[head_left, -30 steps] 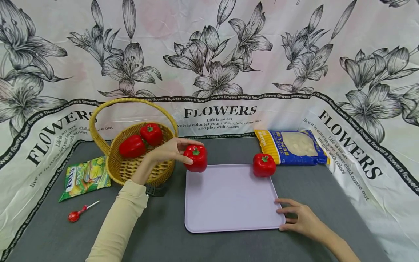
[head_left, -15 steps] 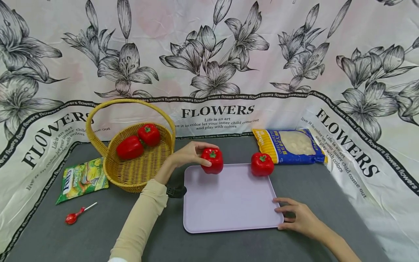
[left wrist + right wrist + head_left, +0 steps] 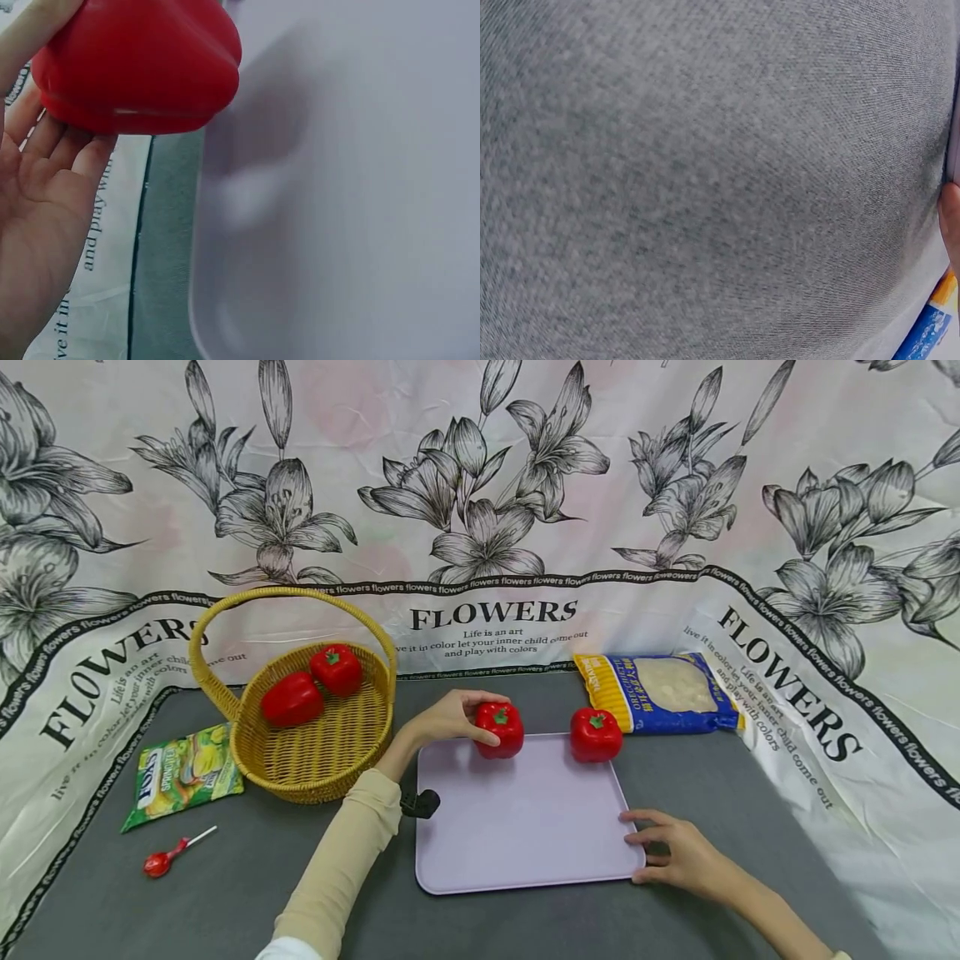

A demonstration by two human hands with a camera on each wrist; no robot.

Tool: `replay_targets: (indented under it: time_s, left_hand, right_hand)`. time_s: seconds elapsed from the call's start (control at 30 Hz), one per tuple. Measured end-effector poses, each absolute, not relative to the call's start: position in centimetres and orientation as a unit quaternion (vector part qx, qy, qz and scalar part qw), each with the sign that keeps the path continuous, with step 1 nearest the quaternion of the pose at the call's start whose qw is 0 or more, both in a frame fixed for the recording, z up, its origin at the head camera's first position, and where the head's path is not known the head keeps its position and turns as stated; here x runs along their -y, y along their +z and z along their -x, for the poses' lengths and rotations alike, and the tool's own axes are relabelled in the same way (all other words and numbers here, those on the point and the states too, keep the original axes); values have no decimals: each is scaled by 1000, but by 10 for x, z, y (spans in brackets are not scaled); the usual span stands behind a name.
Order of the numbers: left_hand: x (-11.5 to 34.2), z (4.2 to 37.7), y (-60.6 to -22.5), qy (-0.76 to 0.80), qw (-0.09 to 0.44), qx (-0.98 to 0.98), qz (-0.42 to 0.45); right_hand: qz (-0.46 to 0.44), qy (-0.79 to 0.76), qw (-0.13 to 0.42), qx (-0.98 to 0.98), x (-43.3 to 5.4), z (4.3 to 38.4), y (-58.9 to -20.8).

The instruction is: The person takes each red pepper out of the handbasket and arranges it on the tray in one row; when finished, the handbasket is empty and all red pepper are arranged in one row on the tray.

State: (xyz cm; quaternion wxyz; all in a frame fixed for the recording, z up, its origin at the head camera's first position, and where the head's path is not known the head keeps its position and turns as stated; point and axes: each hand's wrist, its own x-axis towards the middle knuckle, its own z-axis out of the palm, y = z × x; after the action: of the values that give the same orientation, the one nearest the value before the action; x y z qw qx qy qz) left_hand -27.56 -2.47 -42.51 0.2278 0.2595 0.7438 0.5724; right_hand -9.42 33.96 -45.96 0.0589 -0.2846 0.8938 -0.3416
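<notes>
My left hand [image 3: 452, 717] holds a red bell pepper [image 3: 501, 730] between thumb and fingers at the far edge of a pale lilac tray [image 3: 525, 827]. In the left wrist view the pepper [image 3: 142, 67] hangs above the tray's rim [image 3: 196, 262], its shadow falling on the tray. A second red bell pepper [image 3: 596, 735] sits at the tray's far right corner. My right hand [image 3: 686, 853] touches the tray's right edge near the front corner, fingers spread. Only a fingertip [image 3: 951, 217] of it shows in the right wrist view.
Left of the tray stands a yellow wicker basket [image 3: 367, 752] with two red bell peppers [image 3: 292, 699] inside. A green Fox's candy bag [image 3: 183, 772] and a red lollipop [image 3: 159, 863] lie farther left. Behind the tray's right corner is a blue and yellow pasta bag [image 3: 663, 693].
My left hand has carried the red bell pepper rightward from beside the basket to over the tray's far edge, slightly lower. My right hand stays at the tray's edge. The whole view has drifted slightly.
</notes>
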Motion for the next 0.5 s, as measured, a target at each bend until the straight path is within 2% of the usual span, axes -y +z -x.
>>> replay_targets:
  time_s: [0.5]
  left_hand:
    - [1,281,-438,558,238,-752,-259]
  right_hand:
    - [281,-350,52,-892,-340,92,-463]
